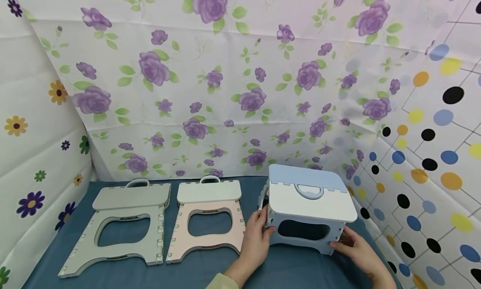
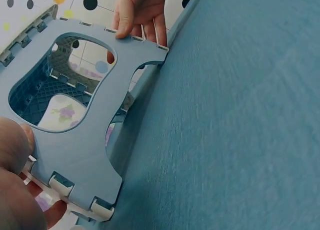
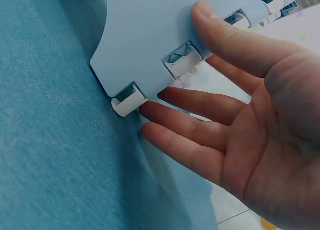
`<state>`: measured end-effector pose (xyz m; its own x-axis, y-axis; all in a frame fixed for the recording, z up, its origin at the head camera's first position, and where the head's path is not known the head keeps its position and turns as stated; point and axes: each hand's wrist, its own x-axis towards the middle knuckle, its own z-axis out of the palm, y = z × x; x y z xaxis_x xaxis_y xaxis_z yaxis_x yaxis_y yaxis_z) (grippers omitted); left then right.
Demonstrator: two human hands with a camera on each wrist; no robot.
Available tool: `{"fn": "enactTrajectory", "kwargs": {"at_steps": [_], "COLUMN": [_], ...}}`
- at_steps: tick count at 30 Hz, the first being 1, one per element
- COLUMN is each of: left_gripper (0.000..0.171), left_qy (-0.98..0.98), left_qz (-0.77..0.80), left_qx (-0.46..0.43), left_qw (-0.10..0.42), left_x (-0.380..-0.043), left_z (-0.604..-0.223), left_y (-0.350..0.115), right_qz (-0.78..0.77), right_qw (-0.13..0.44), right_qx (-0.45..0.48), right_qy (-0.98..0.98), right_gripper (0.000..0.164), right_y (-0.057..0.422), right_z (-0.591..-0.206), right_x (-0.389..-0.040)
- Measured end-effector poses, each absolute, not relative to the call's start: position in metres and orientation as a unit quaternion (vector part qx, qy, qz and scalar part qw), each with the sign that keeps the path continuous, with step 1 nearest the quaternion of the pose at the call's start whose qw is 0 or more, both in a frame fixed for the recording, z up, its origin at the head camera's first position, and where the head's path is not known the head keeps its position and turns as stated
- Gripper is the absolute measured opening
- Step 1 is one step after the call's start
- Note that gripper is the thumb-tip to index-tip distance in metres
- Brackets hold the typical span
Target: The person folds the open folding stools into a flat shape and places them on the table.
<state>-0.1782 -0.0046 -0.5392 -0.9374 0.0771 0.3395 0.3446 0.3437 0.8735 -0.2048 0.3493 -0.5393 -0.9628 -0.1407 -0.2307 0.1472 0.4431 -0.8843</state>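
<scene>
A blue and white folding stool (image 1: 325,206) stands unfolded at the right in the head view, a blue carry handle on its top. My left hand (image 1: 255,237) grips its left side, thumb on the front panel (image 2: 82,152) and fingers round the edge. At the opposite side my right hand (image 1: 357,249) holds the lower leg. In the right wrist view the right thumb (image 3: 225,33) lies on the blue panel, while the other fingers reach along the hinged edge behind it. The stool's back legs are mostly hidden.
Left of the stool lie two folded stools, one pink and white (image 1: 208,193), one grey-green (image 1: 129,199), handles toward the back. A blue cloth (image 1: 204,272) covers the table. A flowered sheet (image 1: 233,80) hangs behind, and a dotted sheet (image 1: 432,188) closes off the right.
</scene>
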Motion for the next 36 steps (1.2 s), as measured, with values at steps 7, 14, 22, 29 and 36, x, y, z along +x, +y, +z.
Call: {"fn": "enactTrajectory", "kwargs": {"at_steps": [7, 14, 22, 29, 36], "left_gripper": [0.067, 0.062, 0.063, 0.068, 0.067], "left_qy": [-0.796, -0.787, -0.790, -0.824, -0.833], "left_qz": [-0.579, -0.593, -0.594, -0.543, -0.529], "left_qx": [-0.123, -0.101, -0.066, -0.048, -0.044], "left_qw": [0.127, 0.139, 0.136, 0.154, 0.158], "left_x": [-0.173, -0.169, -0.165, -0.164, -0.164], "left_z": [-0.542, -0.549, -0.554, -0.557, -0.556], "left_y": [-0.001, 0.001, 0.000, -0.001, -0.004], "right_qz": [-0.527, -0.534, -0.522, -0.506, -0.509], "right_qw": [0.112, 0.099, 0.084, 0.057, 0.053], "right_qx": [0.021, 0.043, 0.077, 0.081, 0.076], "right_qy": [0.842, 0.839, 0.845, 0.857, 0.855], "right_gripper": [0.086, 0.091, 0.096, 0.087, 0.073], "right_y": [0.349, 0.348, 0.346, 0.336, 0.330], "right_z": [-0.541, -0.545, -0.552, -0.558, -0.559], "right_x": [-0.206, -0.209, -0.210, -0.211, -0.210]}}
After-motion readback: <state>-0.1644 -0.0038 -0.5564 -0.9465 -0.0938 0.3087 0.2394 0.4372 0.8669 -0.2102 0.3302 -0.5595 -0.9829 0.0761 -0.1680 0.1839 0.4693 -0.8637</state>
